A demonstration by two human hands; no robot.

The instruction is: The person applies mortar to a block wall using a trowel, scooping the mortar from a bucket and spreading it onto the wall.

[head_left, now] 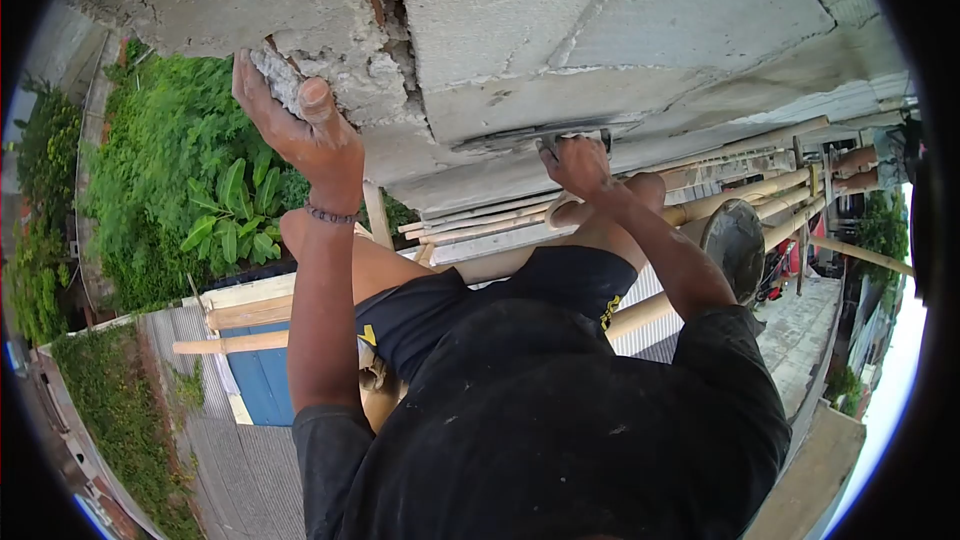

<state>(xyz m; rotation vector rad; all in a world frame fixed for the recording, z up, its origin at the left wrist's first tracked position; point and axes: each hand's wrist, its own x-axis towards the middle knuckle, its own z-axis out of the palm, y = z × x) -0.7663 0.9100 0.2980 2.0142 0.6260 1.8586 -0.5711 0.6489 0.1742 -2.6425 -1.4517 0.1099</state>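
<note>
My right hand (580,165) is closed around the grip of a plastering trowel (500,138), whose long, thin blade lies against the grey plastered wall (560,90). My left hand (320,145), with a dark bracelet at the wrist, is raised to the broken left end of the wall. Its thumb and fingers close around the rough, crumbly mortar edge (278,78); I cannot tell whether a loose lump is in the palm. Grey smears cover the thumb and fingers. A deep ragged crack (395,30) runs down beside the smoother plaster.
Bamboo poles (740,195) form scaffolding under and beside my legs. A round dark pan (734,250) stands by my right arm. Another person's arms (855,170) show at the far right. Far below are corrugated roofs (240,470), a blue panel (262,385) and green plants (190,140).
</note>
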